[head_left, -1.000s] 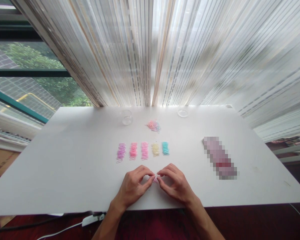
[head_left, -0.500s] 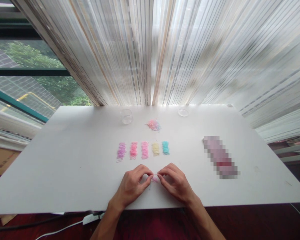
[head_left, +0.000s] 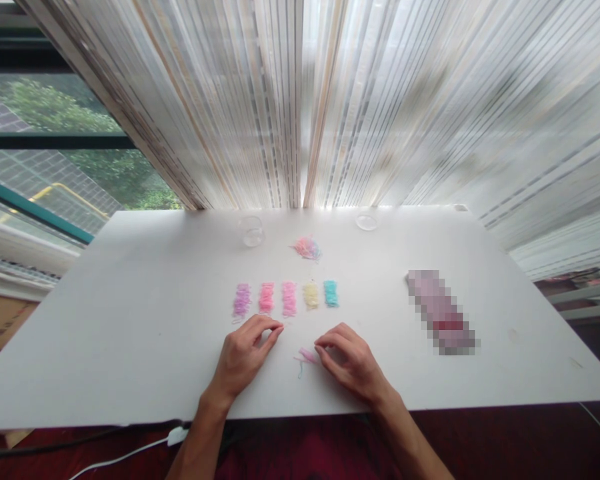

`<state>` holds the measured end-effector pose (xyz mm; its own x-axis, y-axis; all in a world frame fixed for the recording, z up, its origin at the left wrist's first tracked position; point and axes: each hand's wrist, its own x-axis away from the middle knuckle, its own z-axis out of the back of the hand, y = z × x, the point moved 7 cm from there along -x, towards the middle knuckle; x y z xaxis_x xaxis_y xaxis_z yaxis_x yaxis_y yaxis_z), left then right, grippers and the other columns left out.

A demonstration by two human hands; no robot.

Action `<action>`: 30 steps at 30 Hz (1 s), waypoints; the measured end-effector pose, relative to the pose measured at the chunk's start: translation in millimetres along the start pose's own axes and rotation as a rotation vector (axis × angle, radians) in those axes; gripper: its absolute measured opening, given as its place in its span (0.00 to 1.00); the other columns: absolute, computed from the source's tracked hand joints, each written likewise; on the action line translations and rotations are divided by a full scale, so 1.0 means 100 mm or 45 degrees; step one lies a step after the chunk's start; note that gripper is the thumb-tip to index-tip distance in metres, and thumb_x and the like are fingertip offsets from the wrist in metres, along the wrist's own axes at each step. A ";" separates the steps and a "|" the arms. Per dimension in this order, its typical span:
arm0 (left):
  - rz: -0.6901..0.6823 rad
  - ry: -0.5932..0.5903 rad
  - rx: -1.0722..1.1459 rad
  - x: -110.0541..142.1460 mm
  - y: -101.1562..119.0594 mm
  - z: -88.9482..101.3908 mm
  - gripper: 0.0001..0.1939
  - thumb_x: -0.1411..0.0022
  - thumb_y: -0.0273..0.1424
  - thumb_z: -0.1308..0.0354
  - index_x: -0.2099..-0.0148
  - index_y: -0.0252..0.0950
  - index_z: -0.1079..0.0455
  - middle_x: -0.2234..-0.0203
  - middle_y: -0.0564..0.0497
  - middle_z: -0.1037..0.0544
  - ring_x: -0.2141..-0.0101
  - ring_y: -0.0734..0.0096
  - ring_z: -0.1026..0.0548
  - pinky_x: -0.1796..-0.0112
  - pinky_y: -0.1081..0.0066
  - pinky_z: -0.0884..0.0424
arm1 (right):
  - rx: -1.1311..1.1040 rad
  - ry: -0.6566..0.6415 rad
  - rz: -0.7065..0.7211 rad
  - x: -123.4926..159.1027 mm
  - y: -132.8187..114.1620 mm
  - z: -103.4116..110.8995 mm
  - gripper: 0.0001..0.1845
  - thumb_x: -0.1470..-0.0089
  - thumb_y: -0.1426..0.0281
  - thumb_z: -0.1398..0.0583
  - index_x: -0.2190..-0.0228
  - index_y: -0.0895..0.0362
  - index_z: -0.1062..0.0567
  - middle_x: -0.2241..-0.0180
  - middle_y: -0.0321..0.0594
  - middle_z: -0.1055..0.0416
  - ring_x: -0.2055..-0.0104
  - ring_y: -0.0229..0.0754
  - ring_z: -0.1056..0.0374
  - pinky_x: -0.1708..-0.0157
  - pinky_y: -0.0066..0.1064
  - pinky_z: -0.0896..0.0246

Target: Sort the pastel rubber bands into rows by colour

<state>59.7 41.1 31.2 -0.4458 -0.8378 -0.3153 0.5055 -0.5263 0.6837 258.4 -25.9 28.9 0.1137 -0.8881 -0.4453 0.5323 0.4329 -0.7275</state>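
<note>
My left hand [head_left: 247, 350] is closed in a pinch just below the rows of small rubber bands; whatever lies between its fingertips is too small to make out. My right hand [head_left: 347, 363] also pinches, beside a little loose clump of pink and teal rubber bands [head_left: 307, 356] on the table. Ahead lie sorted rubber bands in a line: purple [head_left: 241, 301], red-pink [head_left: 267, 297], pink [head_left: 289, 299], yellow [head_left: 311, 296] and teal [head_left: 331, 294]. Farther back sits a mixed-colour pile of rubber bands [head_left: 307, 247].
A clear plastic cup [head_left: 253, 231] and a clear round lid [head_left: 367, 222] stand near the far edge of the white table [head_left: 130, 300]. At right lies a blurred-out flat object [head_left: 441, 313]. A striped curtain [head_left: 260, 107] hangs behind, and a white cable [head_left: 125, 459] runs below the front edge.
My left hand has moved away from my right hand, forward and left toward the pink rows, uncovering the loose clump. My right hand has stayed nearly in place.
</note>
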 end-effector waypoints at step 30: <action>0.065 0.295 -0.638 0.05 -0.21 0.29 0.15 0.27 0.40 0.44 0.57 0.42 0.18 0.72 0.55 0.24 0.75 0.74 0.25 0.73 0.75 0.36 | -0.010 -0.044 -0.035 0.00 0.02 -0.02 0.06 0.37 0.75 0.40 0.65 0.54 0.25 0.69 0.40 0.26 0.66 0.42 0.31 0.65 0.34 0.33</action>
<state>25.8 51.6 34.3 -0.2659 -0.8444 -0.4650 0.8369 -0.4416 0.3233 257.6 -24.4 26.8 0.1279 -0.9044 -0.4070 0.5290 0.4093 -0.7433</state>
